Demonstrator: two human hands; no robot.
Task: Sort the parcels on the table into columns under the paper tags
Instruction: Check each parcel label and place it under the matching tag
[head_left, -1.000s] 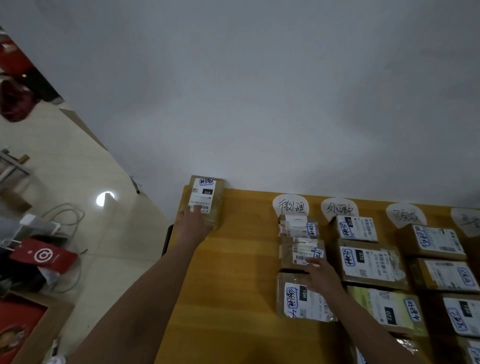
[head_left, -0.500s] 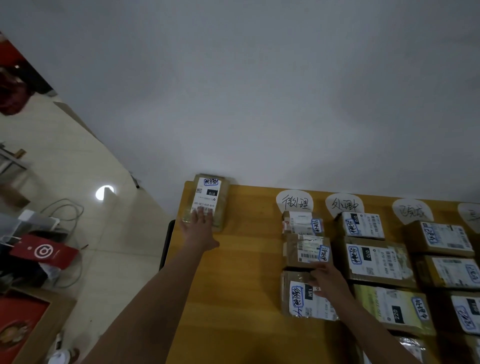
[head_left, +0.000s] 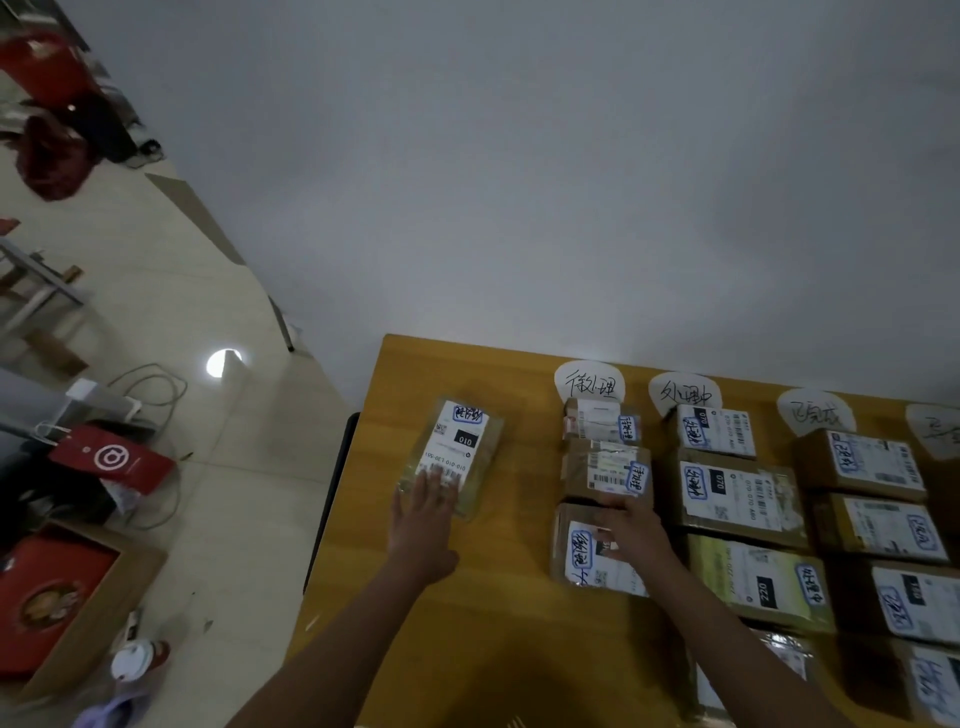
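Plainly, the left hand (head_left: 423, 519) lies flat, fingers straight and spread, pressing the six o'clock end of the parcel marked 010 (head_left: 460, 447). That parcel sits alone on the table (head_left: 519, 623), at nine o'clock from the column under the first paper tag (head_left: 589, 384). The right hand (head_left: 631, 530) rests with loosely extended fingers on that column's nearest parcel (head_left: 582, 561), gripping nothing.

A grey wall (head_left: 519, 182) fills the top. On the pale floor (head_left: 156, 291) at left lie a red bag (head_left: 111, 462) (white @-like logo), looped cables (head_left: 174, 375), 1 cardboard box (head_left: 122, 597) holding something red, and a white-lidded cup (head_left: 132, 661).
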